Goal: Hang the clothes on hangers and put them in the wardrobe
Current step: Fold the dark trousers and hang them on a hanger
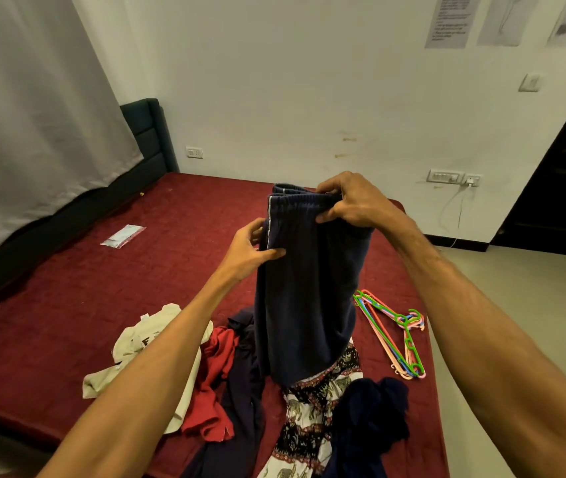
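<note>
Grip on navy trousers point(305, 288): right hand point(354, 201) pinches the elastic waistband from above, and left hand point(250, 246) holds the piped side seam just below. The garment hangs upright over the maroon bed point(68, 305), its lower end touching the clothes pile. The pile, made up of beige garment point(143, 343), red garment point(212, 374), elephant-print fabric point(305, 426) and dark blue bundle point(367, 415), is partly hidden by forearms and trousers. Coloured plastic hangers point(395, 332) lie just right of the pile. Clear packet point(123, 236) lies well apart, near the curtain point(33, 115).
</note>
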